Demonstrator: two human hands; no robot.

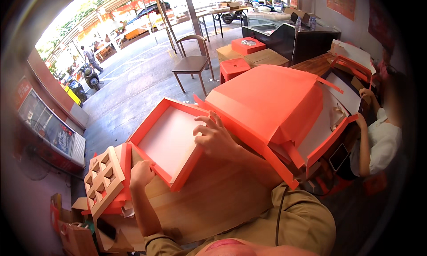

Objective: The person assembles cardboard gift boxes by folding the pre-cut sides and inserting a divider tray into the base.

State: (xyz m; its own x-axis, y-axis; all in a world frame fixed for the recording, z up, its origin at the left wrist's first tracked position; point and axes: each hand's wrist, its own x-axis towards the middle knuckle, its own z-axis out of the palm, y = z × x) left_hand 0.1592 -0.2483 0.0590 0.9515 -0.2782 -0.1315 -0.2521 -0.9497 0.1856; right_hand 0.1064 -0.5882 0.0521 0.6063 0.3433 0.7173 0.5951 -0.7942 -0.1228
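A shallow orange cardboard box tray [164,138] with a white inside is tilted over the wooden table. My left hand [141,173] is closed on its near left corner. My right hand [212,135] is at the tray's right wall, its fingers bent and spread apart over the white inside; whether they press on the wall I cannot tell. Beside my left hand, a brown cardboard insert [105,178] with several square openings lies on orange cardboard pieces. To the right of the tray stands a pile of large orange folded card sheets [264,100].
Another person [378,140] sits at the right, hands on an orange box piece [329,142]. A dark phone [106,229] lies at lower left. Beyond the table [209,202] are a chair [192,64], a red stool [234,68] and cardboard boxes [267,57]. A display fridge [49,127] stands left.
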